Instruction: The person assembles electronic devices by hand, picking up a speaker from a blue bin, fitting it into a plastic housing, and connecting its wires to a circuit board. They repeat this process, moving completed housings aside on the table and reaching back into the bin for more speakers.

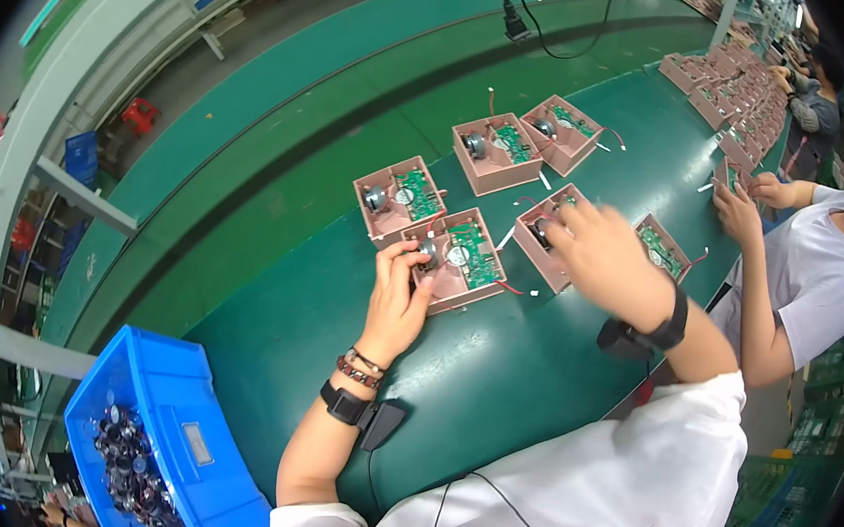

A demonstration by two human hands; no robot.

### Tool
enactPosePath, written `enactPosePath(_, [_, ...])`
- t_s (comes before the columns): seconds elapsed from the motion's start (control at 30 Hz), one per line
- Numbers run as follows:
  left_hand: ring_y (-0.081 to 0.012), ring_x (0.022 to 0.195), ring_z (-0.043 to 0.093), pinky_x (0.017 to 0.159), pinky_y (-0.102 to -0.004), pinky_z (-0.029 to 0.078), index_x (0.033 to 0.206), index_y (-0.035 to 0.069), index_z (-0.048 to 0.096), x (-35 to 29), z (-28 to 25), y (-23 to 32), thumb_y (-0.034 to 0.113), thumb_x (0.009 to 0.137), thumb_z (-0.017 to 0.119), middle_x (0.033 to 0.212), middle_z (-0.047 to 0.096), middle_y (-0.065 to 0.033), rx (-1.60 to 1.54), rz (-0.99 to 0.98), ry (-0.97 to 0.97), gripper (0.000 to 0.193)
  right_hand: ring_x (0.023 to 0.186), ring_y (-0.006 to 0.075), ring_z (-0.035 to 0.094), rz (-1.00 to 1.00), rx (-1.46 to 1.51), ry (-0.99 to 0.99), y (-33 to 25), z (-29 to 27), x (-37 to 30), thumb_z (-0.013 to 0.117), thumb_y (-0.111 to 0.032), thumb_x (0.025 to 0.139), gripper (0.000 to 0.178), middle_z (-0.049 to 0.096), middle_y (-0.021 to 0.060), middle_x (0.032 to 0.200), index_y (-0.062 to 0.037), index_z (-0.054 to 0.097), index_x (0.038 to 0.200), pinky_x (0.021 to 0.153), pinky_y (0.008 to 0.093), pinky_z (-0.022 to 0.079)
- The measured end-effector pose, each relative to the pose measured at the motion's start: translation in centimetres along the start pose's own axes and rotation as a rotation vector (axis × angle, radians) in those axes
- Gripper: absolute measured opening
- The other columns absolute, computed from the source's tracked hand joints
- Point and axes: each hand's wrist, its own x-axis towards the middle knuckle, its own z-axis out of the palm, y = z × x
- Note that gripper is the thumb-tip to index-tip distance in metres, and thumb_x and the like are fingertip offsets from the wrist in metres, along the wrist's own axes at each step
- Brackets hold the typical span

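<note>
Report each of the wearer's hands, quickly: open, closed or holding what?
Left hand: fingers at the left side of a pink box; grip unclear.
Right hand: blurred over another pink box; cannot tell whether it holds anything.

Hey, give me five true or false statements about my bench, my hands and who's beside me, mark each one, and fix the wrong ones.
1. Your left hand is at a pink box with a green circuit board inside. True.
2. Your right hand is inside the blue bin. False: it is over another pink box.
3. The bin contains small dark parts. True.
4. The table is red. False: it is green.
5. A co-worker in a light top is at your right. True.
</note>
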Motion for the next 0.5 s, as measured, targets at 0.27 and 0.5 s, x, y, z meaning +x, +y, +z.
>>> enactPosePath(0.27, [-0.0305, 0.100, 0.056, 0.083, -0.0380, 0.049, 0.112, 0.004, 0.049, -0.5, 0.3, 0.3, 0.011, 0.084, 0.056, 0.128, 0.039, -0.0147, 0.001, -0.032, -0.026, 0.029, 0.113, 0.0287, 0.048, 0.061, 0.045, 0.092, -3.5, 2.9, -6.4, 0.077, -0.024, 0.068, 0.060, 0.049, 0.0119, 0.123, -0.0104, 0.054, 0.121, 0.088, 0.0386, 0.039])
enactPosePath(0.5, [-0.0296, 0.093, 0.059, 0.079, -0.0391, 0.051, 0.113, 0.004, 0.047, -2.7, 0.7, 1.8, 0.014, 0.086, 0.057, 0.129, 0.037, -0.0149, 0.048, -0.069, -0.025, 0.031, 0.115, 0.0303, 0.046, 0.113, 0.055, 0.055, -4.7, 2.6, -8.2, 0.078, -0.023, 0.067, 0.066, 0.047, 0.0136, 0.127, -0.0099, 0.051, 0.126, 0.091, 0.0401, 0.038])
